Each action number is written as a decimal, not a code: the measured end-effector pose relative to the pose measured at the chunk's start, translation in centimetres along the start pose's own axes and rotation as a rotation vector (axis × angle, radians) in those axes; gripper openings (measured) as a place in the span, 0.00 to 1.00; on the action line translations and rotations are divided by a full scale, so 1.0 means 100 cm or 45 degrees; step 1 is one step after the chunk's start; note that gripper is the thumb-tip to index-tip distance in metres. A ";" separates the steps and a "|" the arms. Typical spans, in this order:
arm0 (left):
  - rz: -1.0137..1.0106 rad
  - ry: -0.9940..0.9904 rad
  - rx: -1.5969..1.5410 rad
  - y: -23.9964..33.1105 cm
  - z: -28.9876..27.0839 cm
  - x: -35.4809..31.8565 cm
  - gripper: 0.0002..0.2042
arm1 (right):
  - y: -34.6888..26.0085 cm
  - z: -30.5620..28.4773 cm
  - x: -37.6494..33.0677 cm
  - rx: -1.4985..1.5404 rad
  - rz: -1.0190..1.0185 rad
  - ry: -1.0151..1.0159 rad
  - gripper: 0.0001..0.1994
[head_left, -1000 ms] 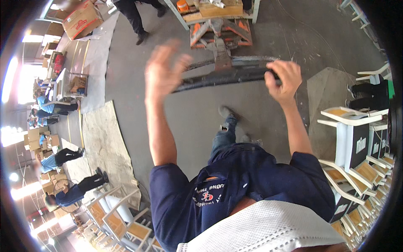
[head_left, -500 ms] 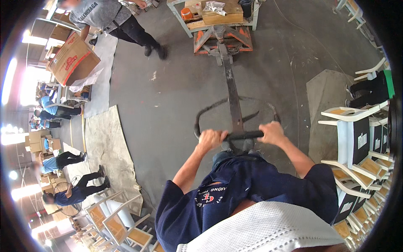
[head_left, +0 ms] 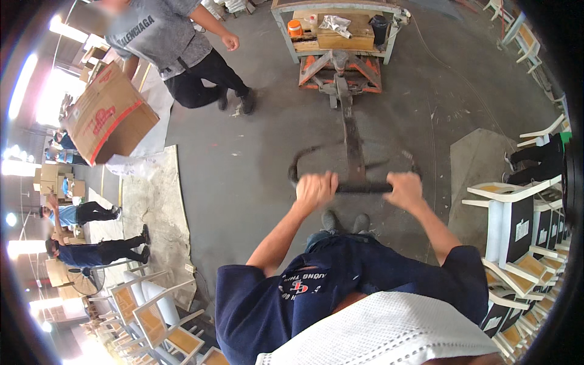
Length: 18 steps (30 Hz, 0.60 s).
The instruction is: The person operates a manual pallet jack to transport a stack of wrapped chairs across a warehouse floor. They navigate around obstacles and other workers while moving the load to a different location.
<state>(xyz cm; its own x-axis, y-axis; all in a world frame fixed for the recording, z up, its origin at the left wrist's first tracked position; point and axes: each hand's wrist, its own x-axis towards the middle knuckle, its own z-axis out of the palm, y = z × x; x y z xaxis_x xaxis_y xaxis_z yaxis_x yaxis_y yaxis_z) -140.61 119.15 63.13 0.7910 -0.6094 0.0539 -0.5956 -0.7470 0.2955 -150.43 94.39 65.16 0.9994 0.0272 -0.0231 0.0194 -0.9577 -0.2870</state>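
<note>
Orange steel pallet jack (head_left: pixel 339 72), loaded with a wooden crate, sits at twelve o'clock and should handle heavy and stiff, best taken by its black looped tiller handle (head_left: pixel 356 186). Left hand (head_left: pixel 315 190) and right hand (head_left: pixel 404 187) both grip that crossbar, fingers wrapped, arms extended forward.

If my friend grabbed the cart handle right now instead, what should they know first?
Left hand: grip closed on the left side of the pallet jack handle.
Right hand: grip closed on the right side of that bar.
The orange pallet jack sits ahead under a loaded wooden pallet.
Done: both hands are on the handle.
Left: moving the load, probably.
Mind the person carrying a cardboard box ahead to the left, and the stacked chairs on the right.
</note>
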 end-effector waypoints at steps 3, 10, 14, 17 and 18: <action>-0.030 0.139 -0.014 0.003 -0.011 0.014 0.14 | 0.007 -0.007 0.014 0.001 -0.054 0.100 0.16; 0.177 -0.443 -0.154 -0.040 0.191 -0.101 0.21 | 0.041 0.164 -0.076 0.085 -0.053 -0.499 0.16; 0.086 -0.189 -0.063 -0.006 0.008 0.002 0.19 | 0.017 0.010 -0.010 -0.131 -0.161 0.217 0.12; 0.053 0.382 0.035 0.011 -0.040 0.049 0.14 | 0.024 -0.042 0.047 -0.145 -0.246 0.618 0.11; 0.088 0.442 0.017 0.010 -0.038 0.049 0.13 | 0.024 -0.038 0.044 -0.159 -0.226 0.561 0.10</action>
<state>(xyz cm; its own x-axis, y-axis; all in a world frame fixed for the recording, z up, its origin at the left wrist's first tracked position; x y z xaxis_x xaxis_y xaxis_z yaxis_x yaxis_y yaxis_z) -136.83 116.43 67.30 0.7480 -0.5335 0.3947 -0.6491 -0.7121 0.2677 -145.85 91.10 68.04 0.8974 0.0948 0.4310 0.1669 -0.9770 -0.1326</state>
